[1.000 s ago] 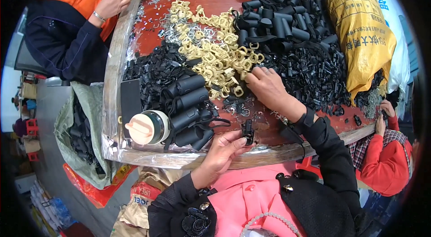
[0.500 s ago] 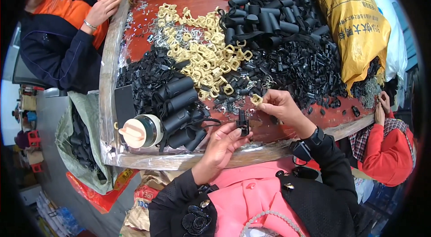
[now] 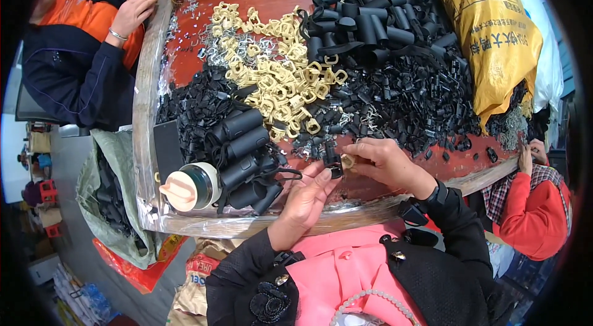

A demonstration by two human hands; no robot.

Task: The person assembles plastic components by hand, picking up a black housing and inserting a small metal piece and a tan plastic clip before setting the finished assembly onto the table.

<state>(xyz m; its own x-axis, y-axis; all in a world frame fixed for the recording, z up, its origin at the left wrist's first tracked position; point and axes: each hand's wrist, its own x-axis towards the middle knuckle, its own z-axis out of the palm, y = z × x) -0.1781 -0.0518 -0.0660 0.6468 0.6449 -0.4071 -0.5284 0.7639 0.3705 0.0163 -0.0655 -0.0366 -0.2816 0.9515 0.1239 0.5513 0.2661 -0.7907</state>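
Over the near edge of the red table, my left hand (image 3: pixel 307 197) grips a small black plastic part (image 3: pixel 332 160) between thumb and fingers, the part standing roughly upright. My right hand (image 3: pixel 384 164) pinches a beige plastic ring (image 3: pixel 348 162) close against the right side of that black part; whether the two touch I cannot tell. Beyond my hands lies a heap of beige rings (image 3: pixel 284 94) of the same kind. A broad pile of small black plastic parts (image 3: pixel 407 100) spreads to the right of it. Silvery metal pieces (image 3: pixel 231 45) lie among the rings.
Black cylinders (image 3: pixel 247 137) are stacked left of my hands, beside a jar with a cream lid (image 3: pixel 188 187). More black cylinders (image 3: pixel 370 23) are heaped at the back. A yellow sack (image 3: pixel 503 42) lies on the right. Co-workers sit at the left (image 3: pixel 80 66) and right (image 3: pixel 525 202).
My right hand has brought the beige ring left and down, next to the black part. My left hand stays nearly in place, still gripping that part.
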